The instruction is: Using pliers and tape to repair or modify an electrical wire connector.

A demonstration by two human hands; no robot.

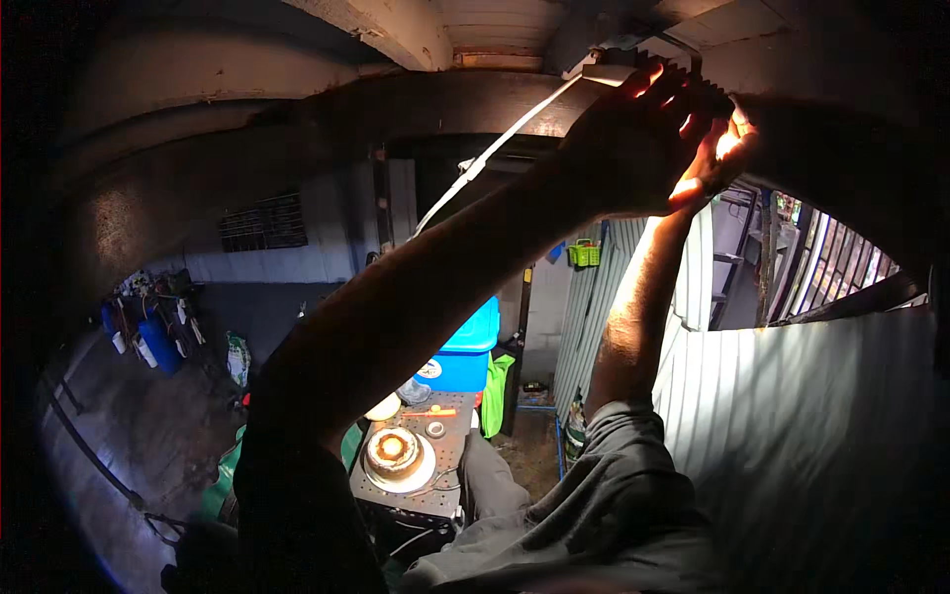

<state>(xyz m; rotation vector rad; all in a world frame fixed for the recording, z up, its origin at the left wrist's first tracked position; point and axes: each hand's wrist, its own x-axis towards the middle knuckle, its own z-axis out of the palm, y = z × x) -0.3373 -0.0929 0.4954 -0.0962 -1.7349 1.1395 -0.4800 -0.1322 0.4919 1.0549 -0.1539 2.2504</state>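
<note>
Whether the left hand [633, 131] or right hand [719, 158] gripped anything, I couldn't tell; both reached up, close together. Overhead beside the left sat a pale fitting [607, 74], white cable [473, 170] slanting below.

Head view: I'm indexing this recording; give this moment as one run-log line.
left hand: raised overhead | right hand: raised beside it, brightly lit | grips: unclear | white cable: slanting nearby

Space opens below the hands [643, 129], but ceiling boards [498, 38] block above
</note>
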